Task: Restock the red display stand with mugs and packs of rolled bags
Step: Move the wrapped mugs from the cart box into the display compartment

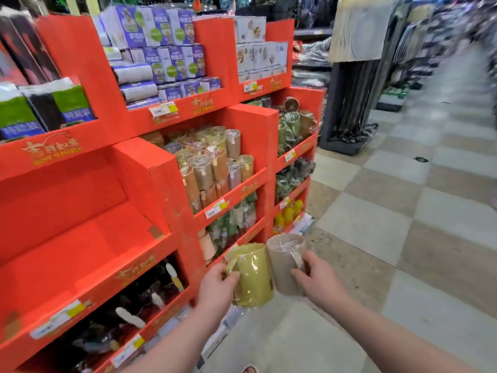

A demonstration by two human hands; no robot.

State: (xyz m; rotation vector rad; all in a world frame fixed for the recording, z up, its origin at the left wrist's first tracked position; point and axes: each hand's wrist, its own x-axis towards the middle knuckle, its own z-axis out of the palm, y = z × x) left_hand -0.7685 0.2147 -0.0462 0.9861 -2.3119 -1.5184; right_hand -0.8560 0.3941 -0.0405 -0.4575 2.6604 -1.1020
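Note:
My left hand (pixel 216 290) grips a yellow-green mug (pixel 251 275) wrapped in clear film, fingers through its handle. My right hand (pixel 318 277) holds a grey-beige wrapped mug (pixel 285 262) by its handle. Both mugs are upright, side by side and touching, low in front of the red display stand (pixel 150 184). A middle shelf of the stand holds several wrapped mugs (pixel 212 162) in stacked rows. Packs of rolled bags (pixel 161 49) fill the top tiers, with green and black packs (pixel 45 106) at the left. The big red shelf (pixel 80 238) at the left holds nothing.
Lower shelves carry dark brushes (pixel 129 316), glass items (pixel 234 219) and yellow bottles (pixel 289 214). The stand's right end holds green cups (pixel 291 125). A checkered tile aisle (pixel 403 211) runs off to the right, past dark racks of hanging goods (pixel 355 90).

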